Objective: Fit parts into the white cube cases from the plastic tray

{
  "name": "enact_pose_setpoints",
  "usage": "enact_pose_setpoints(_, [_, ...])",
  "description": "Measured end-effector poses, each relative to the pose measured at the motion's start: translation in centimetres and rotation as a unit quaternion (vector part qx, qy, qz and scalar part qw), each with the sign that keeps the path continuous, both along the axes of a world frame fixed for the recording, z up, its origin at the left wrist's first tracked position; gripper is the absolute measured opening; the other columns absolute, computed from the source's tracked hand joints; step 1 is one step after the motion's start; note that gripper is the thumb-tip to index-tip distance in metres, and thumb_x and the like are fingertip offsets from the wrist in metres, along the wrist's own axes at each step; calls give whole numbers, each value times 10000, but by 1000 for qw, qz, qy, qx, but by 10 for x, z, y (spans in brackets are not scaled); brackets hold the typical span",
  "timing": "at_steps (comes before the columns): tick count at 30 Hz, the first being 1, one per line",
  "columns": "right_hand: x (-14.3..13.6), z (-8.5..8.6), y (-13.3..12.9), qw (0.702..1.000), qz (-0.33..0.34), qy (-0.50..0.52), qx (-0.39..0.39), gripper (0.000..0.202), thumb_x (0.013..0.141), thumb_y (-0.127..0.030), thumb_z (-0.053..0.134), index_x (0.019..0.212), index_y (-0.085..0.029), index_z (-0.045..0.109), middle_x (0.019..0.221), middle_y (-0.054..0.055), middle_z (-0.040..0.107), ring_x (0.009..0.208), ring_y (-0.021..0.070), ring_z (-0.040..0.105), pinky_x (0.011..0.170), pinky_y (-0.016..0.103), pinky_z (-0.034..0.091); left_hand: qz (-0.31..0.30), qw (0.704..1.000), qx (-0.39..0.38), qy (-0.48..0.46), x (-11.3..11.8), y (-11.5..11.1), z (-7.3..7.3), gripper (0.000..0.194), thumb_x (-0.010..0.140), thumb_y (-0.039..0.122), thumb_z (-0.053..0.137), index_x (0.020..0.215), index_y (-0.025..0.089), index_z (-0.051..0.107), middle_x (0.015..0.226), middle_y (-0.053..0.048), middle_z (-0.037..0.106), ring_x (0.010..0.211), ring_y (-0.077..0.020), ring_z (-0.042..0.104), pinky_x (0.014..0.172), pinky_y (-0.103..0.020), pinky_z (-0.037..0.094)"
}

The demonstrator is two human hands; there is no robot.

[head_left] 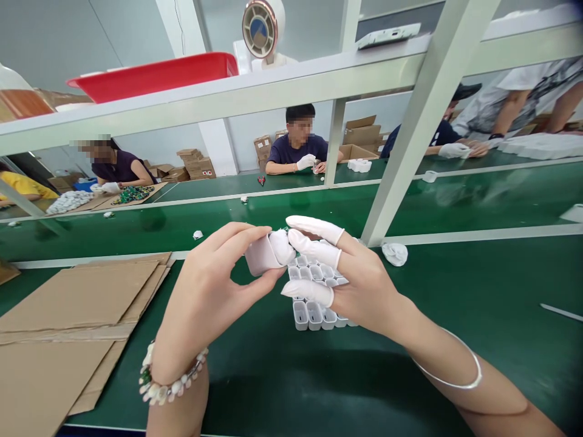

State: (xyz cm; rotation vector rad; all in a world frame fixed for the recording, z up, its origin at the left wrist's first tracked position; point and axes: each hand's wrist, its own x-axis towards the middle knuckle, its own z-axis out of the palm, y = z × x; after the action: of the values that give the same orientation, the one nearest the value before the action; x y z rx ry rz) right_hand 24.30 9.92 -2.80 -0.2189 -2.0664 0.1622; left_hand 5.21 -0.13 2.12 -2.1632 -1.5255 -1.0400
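My left hand wears a beaded bracelet and grips a small white case between thumb and fingers. Out of the case's right end bulges a white rounded piece, its exact nature unclear. My right hand, with white finger covers on thumb and two fingers, is beside that piece; its upper fingertips meet the piece's right edge, while the thumb stretches out below, apart from them. Behind and under my right hand, rows of small white open-topped boxes stand on the green table, partly hidden.
Flattened cardboard lies at left. A crumpled white item sits right of a slanted metal post. Beyond the green conveyor, several people work. A shelf above holds a red tray and a fan.
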Motion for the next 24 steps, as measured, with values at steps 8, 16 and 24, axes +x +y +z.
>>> enact_pose_setpoints(8, [-1,0,10,999,42,-14,-8,637,860,-360,751,1447,-284,516,1311,113,663,1143,268,675,928,429,606,-7,999,36,-12,1,9,-2,283,875,290,701,1141,201,664,1113,-68,707,981,-212,676,864,-337,583])
enact_pose_setpoints(16, [-2,1,9,998,43,-42,-25,596,870,-392,735,1416,-249,545,1163,90,729,963,249,717,796,378,624,-13,999,42,-8,1,11,-1,295,884,299,689,1166,217,662,1140,-74,705,1014,-236,684,882,-369,600])
enact_pose_setpoints(24, [-1,2,7,996,51,-74,-20,624,890,-348,716,1464,-250,492,1160,82,723,949,236,698,788,364,612,-42,997,59,-6,1,12,0,304,882,274,704,1176,229,643,1150,-62,697,1028,-217,676,888,-345,595])
